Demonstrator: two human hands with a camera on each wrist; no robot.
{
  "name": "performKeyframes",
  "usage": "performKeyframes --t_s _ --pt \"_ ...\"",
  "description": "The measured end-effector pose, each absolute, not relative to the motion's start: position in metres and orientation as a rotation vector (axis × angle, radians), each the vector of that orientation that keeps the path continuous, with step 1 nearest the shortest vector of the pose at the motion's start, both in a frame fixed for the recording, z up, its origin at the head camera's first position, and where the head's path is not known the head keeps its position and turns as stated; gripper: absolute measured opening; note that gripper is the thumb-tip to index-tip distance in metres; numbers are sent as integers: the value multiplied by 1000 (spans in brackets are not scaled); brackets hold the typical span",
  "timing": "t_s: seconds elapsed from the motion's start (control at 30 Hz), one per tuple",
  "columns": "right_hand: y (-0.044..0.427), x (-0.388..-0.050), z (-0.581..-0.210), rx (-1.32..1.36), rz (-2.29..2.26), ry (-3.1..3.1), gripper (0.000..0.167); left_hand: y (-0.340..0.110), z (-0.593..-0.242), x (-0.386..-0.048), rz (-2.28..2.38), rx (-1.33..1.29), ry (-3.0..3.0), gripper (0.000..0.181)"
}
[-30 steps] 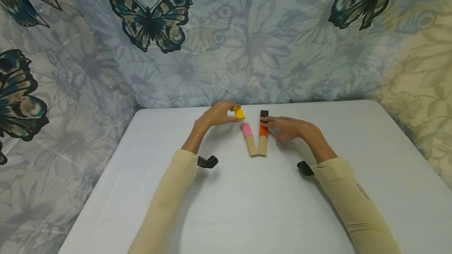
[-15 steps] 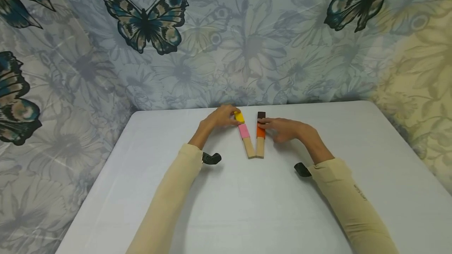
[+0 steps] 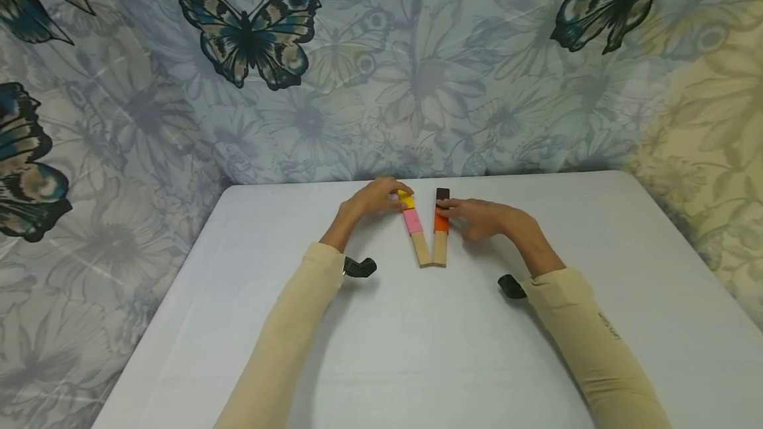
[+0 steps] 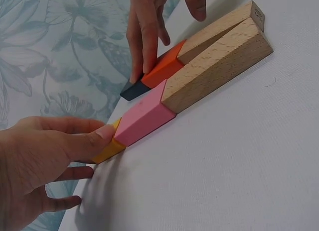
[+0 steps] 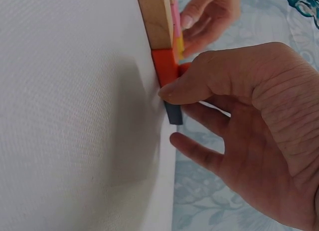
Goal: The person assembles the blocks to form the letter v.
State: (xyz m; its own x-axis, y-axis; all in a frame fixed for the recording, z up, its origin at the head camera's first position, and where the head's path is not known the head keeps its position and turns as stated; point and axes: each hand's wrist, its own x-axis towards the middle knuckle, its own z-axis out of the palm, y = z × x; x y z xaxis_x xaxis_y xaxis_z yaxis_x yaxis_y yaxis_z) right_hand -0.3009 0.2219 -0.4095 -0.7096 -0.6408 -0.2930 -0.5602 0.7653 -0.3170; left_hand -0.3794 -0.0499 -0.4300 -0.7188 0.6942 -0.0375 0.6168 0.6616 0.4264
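Two rows of blocks form a narrow V on the white table (image 3: pixel 381 349). The left row has a plain wooden block (image 4: pixel 214 66), a pink block (image 4: pixel 147 111) and a yellow block (image 4: pixel 109 150) end to end. My left hand (image 3: pixel 375 196) pinches the yellow block between thumb and fingers, against the pink one. The right row has another wooden block (image 3: pixel 440 248), an orange block (image 3: pixel 441 222) and a dark block (image 3: pixel 442 193). Extended fingertips of my right hand (image 3: pixel 479 217) rest where orange and dark meet; its thumb appears apart from the row.
A cloth backdrop (image 3: pixel 417 85) with butterflies and flowers hangs behind the table's far edge. Black wrist-worn devices (image 3: pixel 360 268) stick out from both sleeves above the tabletop. The wooden ends of the rows meet at the near side.
My left hand has brought the yellow block down and toward me, closing the gap to the pink block's far end. My right hand stays almost still on its row.
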Motion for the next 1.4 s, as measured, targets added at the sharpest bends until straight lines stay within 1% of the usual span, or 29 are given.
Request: performKeyframes --t_s 0.17,0.4,0.67,0.87,1.2,1.4 --pt "222 -301 -409 -913 -294 2580 74 -50 -430 -379 564 1109 2674 41" --pt "222 -302 -409 -933 -287 2582 73 -50 -428 -378 559 1091 2668 41" --pt "222 -303 -411 -946 -276 2593 68 -51 -427 -377 552 1080 2657 41" --pt "221 -304 -412 -944 -246 2647 61 -51 -426 -379 540 1093 2637 41" --pt "222 -303 -414 -969 -279 2737 47 -49 -428 -380 511 1058 2623 46" --pt "222 -304 -414 -957 -275 2751 44 -47 -429 -378 538 1038 2629 46"
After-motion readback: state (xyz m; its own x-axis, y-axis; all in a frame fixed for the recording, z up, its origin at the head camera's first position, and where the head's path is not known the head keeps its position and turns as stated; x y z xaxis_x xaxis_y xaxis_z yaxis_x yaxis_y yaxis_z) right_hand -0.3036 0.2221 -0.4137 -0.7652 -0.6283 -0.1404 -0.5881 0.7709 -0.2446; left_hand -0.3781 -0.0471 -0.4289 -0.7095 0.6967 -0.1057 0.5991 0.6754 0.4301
